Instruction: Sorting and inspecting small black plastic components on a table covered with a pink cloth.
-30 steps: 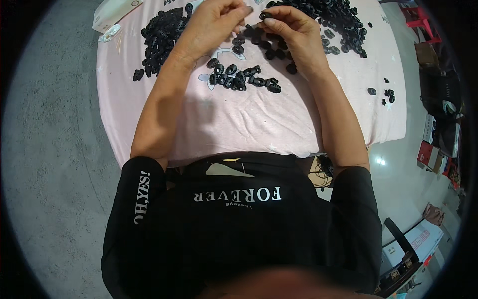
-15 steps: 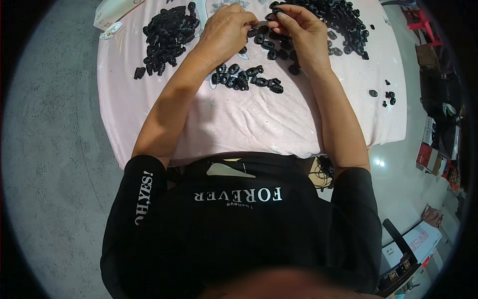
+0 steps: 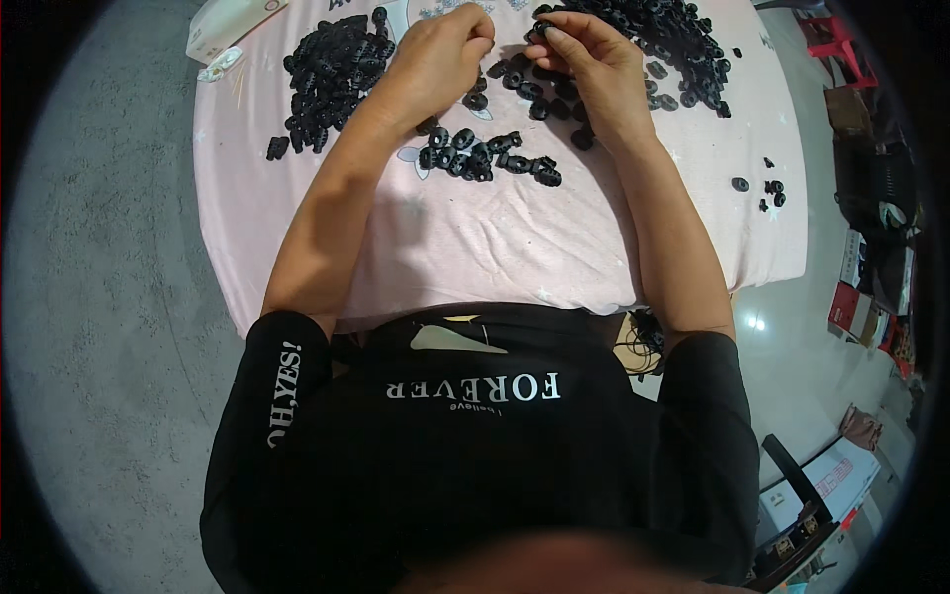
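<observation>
My right hand (image 3: 606,74) pinches a small black plastic part (image 3: 543,28) between thumb and fingertips, above the far part of the table. To its left, my left hand (image 3: 440,59) is closed with curled fingers; whatever they hold, if anything, is hidden. Loose black oval parts (image 3: 539,107), some with holes, lie under and between the hands. Closer to me sits a small cluster of similar black parts (image 3: 465,156). A heap of black pieces (image 3: 336,74) lies left of my left hand, and a larger heap (image 3: 693,49) spreads beyond my right hand.
A pink patterned cloth (image 3: 475,247) covers the table. Several stray black pieces (image 3: 775,188) lie near its right side. At the far left corner stands a white box (image 3: 223,25) beside a small wrapper (image 3: 220,64). A red stool (image 3: 839,45) and boxes (image 3: 851,307) occupy the floor at right.
My left hand has drawn away to the left from the right hand, its fingers now curled in. The right hand has barely shifted and keeps its pinch on the black part.
</observation>
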A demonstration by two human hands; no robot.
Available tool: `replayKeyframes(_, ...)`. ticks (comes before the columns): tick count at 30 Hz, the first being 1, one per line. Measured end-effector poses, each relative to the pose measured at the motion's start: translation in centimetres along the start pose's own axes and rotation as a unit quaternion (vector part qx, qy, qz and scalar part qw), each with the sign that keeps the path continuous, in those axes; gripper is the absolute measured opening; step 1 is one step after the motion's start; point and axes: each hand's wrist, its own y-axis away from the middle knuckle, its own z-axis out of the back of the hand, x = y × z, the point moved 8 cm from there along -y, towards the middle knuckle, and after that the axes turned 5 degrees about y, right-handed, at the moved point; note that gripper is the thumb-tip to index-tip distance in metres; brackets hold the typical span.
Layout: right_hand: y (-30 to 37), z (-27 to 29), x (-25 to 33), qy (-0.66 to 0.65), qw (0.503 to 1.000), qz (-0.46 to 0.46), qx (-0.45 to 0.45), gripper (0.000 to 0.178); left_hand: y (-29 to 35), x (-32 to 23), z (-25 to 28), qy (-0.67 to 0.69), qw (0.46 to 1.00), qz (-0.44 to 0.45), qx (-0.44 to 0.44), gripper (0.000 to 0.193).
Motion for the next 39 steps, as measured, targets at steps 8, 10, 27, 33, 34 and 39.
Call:
replayKeyframes(8, 0.0, -0.3, 0.0, -0.004, 1.0, -0.001, 0.013, 0.024, -0.2, 1.8, -2.0, 0.306, 0.945, 0.055, 0.1, 0.005)
replayKeyframes(10, 0.1, -0.4, 0.1, -0.008, 1.0, -0.001, 0.017, 0.024, 0.3, -2.0, -0.6, 0.387, 0.888, -0.221, 0.115, 0.008)
replayKeyframes(27, -0.3, -0.6, -1.0, -0.078, 0.995, -0.055, -0.011, 0.015, -0.3, 3.0, 1.4, 0.011, 0.995, -0.029, 0.096, 0.02)
replayKeyframes(33, -0.2, -0.7, -1.0, -0.084, 0.995, -0.053, -0.014, 0.014, 0.0, 3.2, 1.0, -0.061, 0.99, -0.026, 0.122, 0.02)
replayKeyframes(34, -0.3, -0.6, -0.9, -0.084, 0.995, -0.053, -0.014, 0.014, 0.1, 3.2, 0.8, -0.085, 0.987, -0.03, 0.133, 0.018)
replayKeyframes(39, -0.3, -0.6, -1.0, -0.085, 0.994, -0.062, -0.022, 0.013, 0.3, 2.2, 0.9, -0.087, 0.987, -0.048, 0.123, 0.016)
